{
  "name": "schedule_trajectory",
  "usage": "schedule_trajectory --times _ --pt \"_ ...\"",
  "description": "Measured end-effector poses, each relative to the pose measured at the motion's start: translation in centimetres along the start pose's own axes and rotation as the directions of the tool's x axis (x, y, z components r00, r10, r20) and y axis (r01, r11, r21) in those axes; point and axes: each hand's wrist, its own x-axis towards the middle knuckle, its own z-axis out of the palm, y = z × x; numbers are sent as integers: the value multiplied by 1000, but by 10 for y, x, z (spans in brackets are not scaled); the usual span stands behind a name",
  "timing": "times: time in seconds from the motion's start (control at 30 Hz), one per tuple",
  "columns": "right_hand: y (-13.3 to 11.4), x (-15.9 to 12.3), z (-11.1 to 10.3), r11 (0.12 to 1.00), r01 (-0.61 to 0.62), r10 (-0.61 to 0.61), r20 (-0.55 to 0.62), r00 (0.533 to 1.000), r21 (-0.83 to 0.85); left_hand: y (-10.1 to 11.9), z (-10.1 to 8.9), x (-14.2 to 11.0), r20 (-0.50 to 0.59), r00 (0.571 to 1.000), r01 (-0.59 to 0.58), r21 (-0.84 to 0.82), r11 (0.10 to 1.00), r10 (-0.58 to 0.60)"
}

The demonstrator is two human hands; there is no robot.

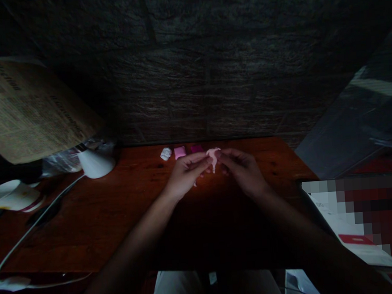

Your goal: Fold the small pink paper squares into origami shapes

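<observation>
Between my two hands, above the far part of the table, is a soft pale pink piece of modelling clay [213,154], with a thin strand hanging down from it. My left hand [188,172] pinches its left side between thumb and fingers. On the other side, my right hand [242,168] grips it the same way. Just behind my left hand lie a white crumpled lump [166,154], a pink square block [180,152] and a dark magenta block [196,148]. A small pale bit [195,184] shows under my left hand, too small to name.
A brown wooden table [127,223] meets a dark brick wall [177,76]. To the left are a lamp with a newsprint shade [35,109] and white base [96,164], a paper cup [13,195] lying tipped, and a white cable [40,218]. A lit screen [352,230] stands at right.
</observation>
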Motion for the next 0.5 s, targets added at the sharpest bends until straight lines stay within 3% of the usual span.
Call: schedule_trajectory --times 0.27,0.5 --pt "1 0 0 999 -42 42 30 999 -12 0 2 2 -15 1000 -27 -43 999 27" --pt "6 0 -2 990 -135 133 76 988 28 -4 -3 5 -70 997 26 -106 994 -34"
